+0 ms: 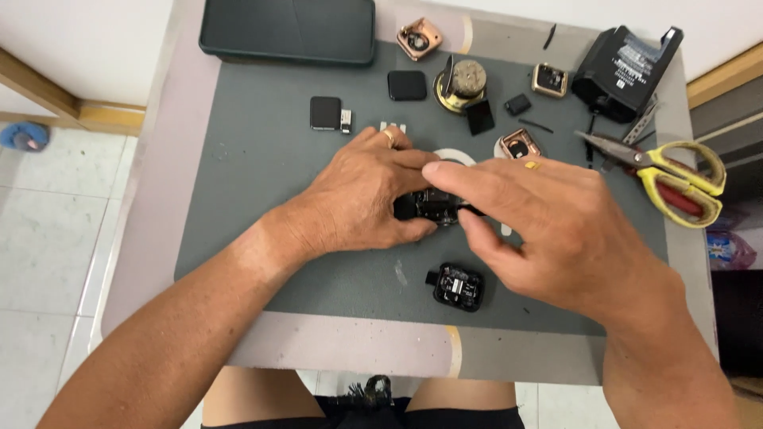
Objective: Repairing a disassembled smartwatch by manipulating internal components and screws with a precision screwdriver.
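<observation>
Both my hands meet at the middle of a grey work mat [262,159]. My left hand [362,195], with a ring on one finger, grips a small black smartwatch body [433,205] from the left. My right hand [548,222] pinches the same watch body from the right with thumb and forefinger. Most of the watch is hidden under my fingers. A white ring of tape [457,156] shows just behind my fingertips.
An opened black watch case [458,286] lies near the mat's front edge. Black screens [325,113] [407,85], rose-gold watch cases [419,38] [520,145] [549,79], a brass round part [463,83], yellow scissors [675,171], a black box [624,67] and a dark tray [288,30] lie around.
</observation>
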